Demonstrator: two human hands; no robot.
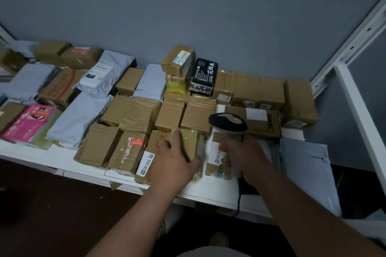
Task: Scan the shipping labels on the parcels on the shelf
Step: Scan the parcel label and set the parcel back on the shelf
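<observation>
At the front edge of the white shelf, the left hand grips a blurred, tape-wrapped yellowish parcel, thumb and fingers curled round its sides. Just beside it, the right hand wraps its fingers around a grey handheld barcode scanner above a labelled brown cardboard parcel.

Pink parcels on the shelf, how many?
1. The pink parcel lies near the shelf's front edge at far left, beside a grey mailer bag. Others could be hidden under the piled boxes or off frame to the left.
</observation>
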